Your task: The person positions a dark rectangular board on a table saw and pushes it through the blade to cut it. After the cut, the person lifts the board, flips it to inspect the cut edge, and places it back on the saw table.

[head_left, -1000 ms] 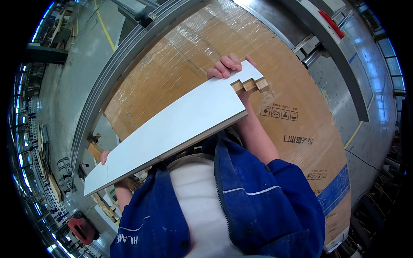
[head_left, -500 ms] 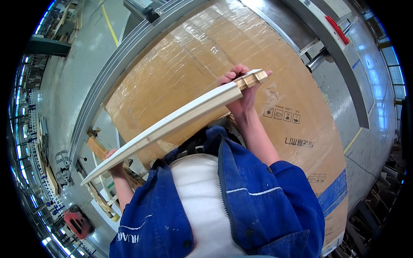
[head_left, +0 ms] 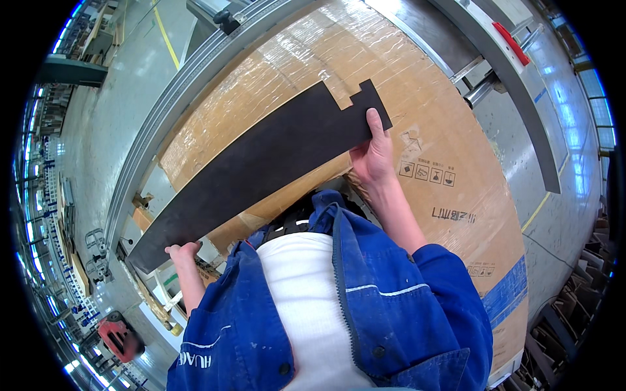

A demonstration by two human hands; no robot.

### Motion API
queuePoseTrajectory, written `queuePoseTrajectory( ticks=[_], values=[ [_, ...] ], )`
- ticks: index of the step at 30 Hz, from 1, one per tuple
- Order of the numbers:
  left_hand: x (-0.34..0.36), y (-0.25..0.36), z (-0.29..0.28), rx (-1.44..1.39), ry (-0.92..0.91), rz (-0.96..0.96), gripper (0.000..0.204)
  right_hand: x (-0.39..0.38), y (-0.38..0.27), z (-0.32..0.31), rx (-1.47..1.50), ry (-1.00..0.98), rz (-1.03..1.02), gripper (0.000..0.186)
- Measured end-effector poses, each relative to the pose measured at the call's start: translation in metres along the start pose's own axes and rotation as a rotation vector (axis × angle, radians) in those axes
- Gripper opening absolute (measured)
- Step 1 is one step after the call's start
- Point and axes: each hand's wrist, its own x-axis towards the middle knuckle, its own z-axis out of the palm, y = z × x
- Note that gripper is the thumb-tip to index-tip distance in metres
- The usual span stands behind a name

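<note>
I hold a long board [head_left: 248, 169] with a dark face up and a stepped notch cut into its far edge near the right end. My right hand [head_left: 373, 156] grips that right end, thumb on the dark face and the other fingers hidden beneath. At the narrower left end, my left hand [head_left: 185, 254] is at the lower edge with its fingers partly under the board. The board is over a wide brown cardboard sheet [head_left: 443, 143].
A grey metal rail [head_left: 143, 153] curves along the left and far side; a grey beam with a red piece [head_left: 511, 43] is at right. Wooden offcuts [head_left: 142, 216] lie left, a red object [head_left: 116, 337] lower left, a cable [head_left: 551, 242] on the floor at right.
The board has been turned over, from white face up through edge-on to dark face up. Its notch has moved from the near edge to the far edge, and my hands turned with it.
</note>
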Motion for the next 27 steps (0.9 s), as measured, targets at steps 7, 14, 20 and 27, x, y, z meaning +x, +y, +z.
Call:
queuePoseTrajectory(
  ticks=[7, 14, 20, 27],
  values=[
    [0.017, -0.01, -0.009, 0.05, -0.067, -0.143, 0.082, -0.002, -0.02, -0.033, -0.18, 0.043, 0.053, 0.033],
    [-0.033, -0.043, -0.003, 0.17, 0.004, -0.128, 0.082, -0.003, -0.026, -0.063, -0.373, 0.144, -0.081, 0.042],
    [0.032, -0.025, -0.027, 0.293, -0.168, -0.132, 0.077, -0.008, -0.05, -0.06, -0.958, 0.128, -0.098, 0.043],
    [0.076, -0.029, -0.051, 0.481, -0.173, 0.013, 0.072, -0.001, -0.057, -0.078, -1.314, 0.129, -0.101, 0.046]
  ],
)
